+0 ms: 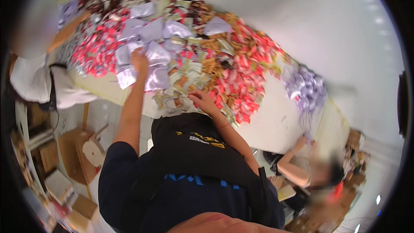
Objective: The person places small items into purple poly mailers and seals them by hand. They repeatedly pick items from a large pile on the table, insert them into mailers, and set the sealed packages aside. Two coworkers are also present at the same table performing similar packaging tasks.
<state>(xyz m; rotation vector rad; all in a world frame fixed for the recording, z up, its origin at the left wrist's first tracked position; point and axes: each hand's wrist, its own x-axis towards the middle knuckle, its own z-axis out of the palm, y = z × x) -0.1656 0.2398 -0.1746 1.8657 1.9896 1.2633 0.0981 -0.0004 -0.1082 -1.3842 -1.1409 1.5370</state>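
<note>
1. Left hand (140,61): fingers bunched at shiny lavender satin-like pouches (158,55), which lie overlapping around it; cannot tell whether it pinches one.
2. Right hand (205,102): half-curled beside small flat cream packets (193,67); contents, if any, unclear. Glossy pink-red packets (230,87) heaped to its right.
3. Step, judged: handling pouches among packets.
4. Next move likely calls for a light, single-piece pinch.

left hand (139,61) at lilac pouches (158,54)
</note>
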